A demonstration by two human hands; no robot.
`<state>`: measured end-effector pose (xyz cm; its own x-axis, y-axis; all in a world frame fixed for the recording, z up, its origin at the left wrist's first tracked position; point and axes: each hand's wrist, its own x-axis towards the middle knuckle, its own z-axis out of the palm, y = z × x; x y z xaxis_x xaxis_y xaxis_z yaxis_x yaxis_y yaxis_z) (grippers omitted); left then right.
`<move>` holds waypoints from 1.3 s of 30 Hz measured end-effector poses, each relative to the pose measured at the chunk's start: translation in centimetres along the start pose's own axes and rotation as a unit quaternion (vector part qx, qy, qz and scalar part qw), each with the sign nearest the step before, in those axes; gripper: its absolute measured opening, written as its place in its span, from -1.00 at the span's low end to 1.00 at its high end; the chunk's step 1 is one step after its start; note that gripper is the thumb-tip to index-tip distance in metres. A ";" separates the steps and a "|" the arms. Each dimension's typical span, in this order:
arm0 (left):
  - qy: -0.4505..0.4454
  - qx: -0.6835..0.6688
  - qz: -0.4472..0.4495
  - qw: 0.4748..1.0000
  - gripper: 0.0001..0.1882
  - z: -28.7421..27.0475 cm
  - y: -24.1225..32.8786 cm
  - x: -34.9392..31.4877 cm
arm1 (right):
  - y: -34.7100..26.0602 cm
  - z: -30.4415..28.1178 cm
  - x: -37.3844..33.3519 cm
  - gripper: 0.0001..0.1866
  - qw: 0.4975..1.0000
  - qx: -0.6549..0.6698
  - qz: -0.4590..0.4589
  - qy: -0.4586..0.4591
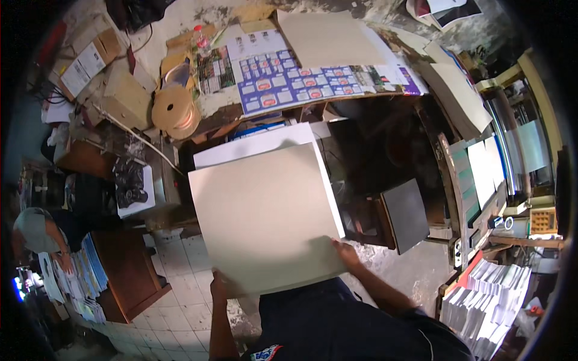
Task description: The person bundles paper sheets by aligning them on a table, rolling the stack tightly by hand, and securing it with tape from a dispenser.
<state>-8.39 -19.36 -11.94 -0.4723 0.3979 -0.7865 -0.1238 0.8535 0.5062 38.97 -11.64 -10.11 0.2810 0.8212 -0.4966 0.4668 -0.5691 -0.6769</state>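
1. Navy shirt (313, 319) comes closest; just ahead of it, the person holds out a beige cardboard sheet (265, 216), a white sheet (253, 149) showing past its far and right edges.
2. Both grips look clamped on the cardboard: left hand (218, 285) at the near-left corner, right hand (347, 255) on the right edge, slightly farther forward. What they do underneath, I cannot see.
3. Its bulk stretches forward from both hands, nearly square, so I cannot tell a long axis.
4. Beyond its far edge stands the counter (220, 112).
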 end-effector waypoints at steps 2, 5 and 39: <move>0.156 0.021 0.004 0.988 -0.23 -1.1 -2.1 0.5 | -10.2 -0.2 -2.6 -0.30 1.000 -0.003 0.017 -0.023; 0.179 0.082 0.065 0.978 -0.18 2.6 2.0 -3.8 | -13.1 -4.2 -3.0 -0.43 0.990 0.114 -0.089 0.006; 0.144 -0.361 0.478 0.788 -0.37 31.2 41.4 -37.8 | -27.0 -51.4 15.4 -0.55 0.836 0.354 -0.363 0.210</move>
<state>31.60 11.40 27.70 -0.8163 0.5612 0.1371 -0.0060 -0.2456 0.9694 73.77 18.50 28.44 0.4777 0.8187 0.3188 0.0703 0.3261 -0.9427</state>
